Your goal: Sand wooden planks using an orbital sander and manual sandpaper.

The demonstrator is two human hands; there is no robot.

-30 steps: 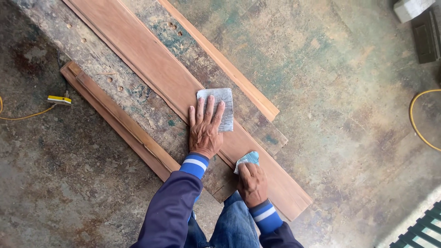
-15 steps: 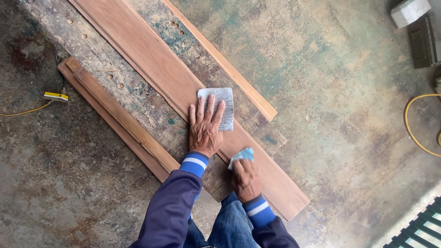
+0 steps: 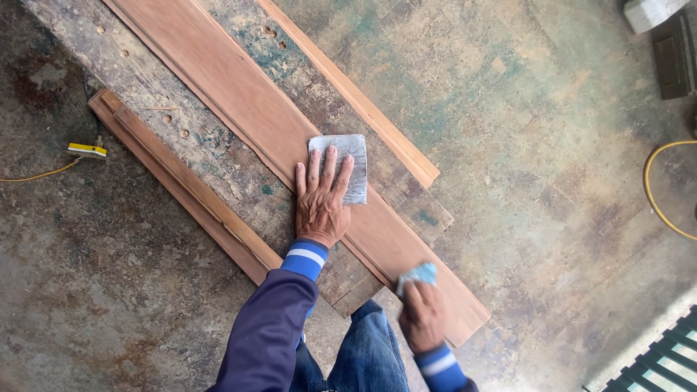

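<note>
A long reddish wooden plank (image 3: 239, 101) lies diagonally on a worn, paint-stained board (image 3: 210, 156). My left hand (image 3: 319, 199) rests flat, fingers spread, on a grey sheet of sandpaper (image 3: 352, 156) that lies on the plank. Near the plank's lower end, my right hand (image 3: 422, 316) is closed around a small light-blue pad (image 3: 419, 274) pressed to the wood. Both sleeves are dark blue with blue and white cuffs.
A thin wooden strip (image 3: 348, 91) lies along the worn board's far edge, and a moulded wooden strip (image 3: 181, 185) along its near edge. A yellow cable with a plug (image 3: 86, 151) lies at left, a yellow hose (image 3: 657, 192) at right, on stained concrete floor.
My right hand with the blue pad has slid down the plank toward its lower end. My left hand has stayed on the sandpaper.
</note>
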